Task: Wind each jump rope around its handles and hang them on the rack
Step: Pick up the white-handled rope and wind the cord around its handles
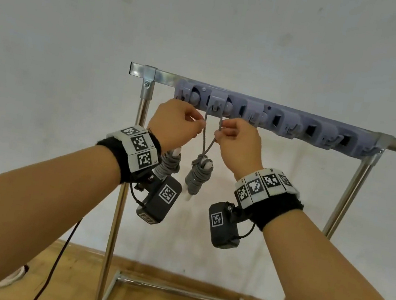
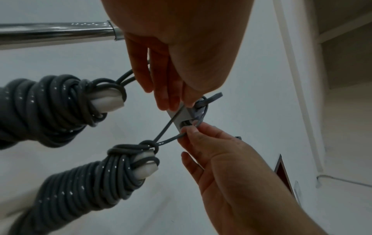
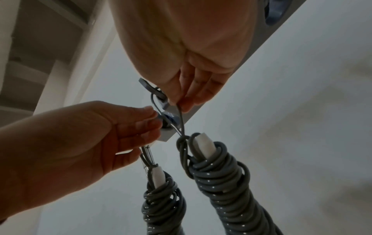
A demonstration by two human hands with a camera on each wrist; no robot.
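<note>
both raised to the rack (image 1: 269,114): left hand (image 1: 172,125) pinching one side of the grey loop (image 1: 212,123), right hand (image 1: 239,143) pinching the other, loop hooked over a grey hook (image 1: 215,106) just above the fingertips; wound jump rope (image 1: 198,175) hanging below and between the wrists, white handle ends showing; second wound jump rope (image 1: 168,166) hanging just behind the left wrist, under the left hand

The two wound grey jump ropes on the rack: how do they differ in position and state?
The left jump rope hangs mostly behind the left hand, which does not grip it; the middle jump rope hangs in plain view, its loop over a hook and pinched by both the left hand and the right hand. Both are grey cord wound around white handles.
</note>
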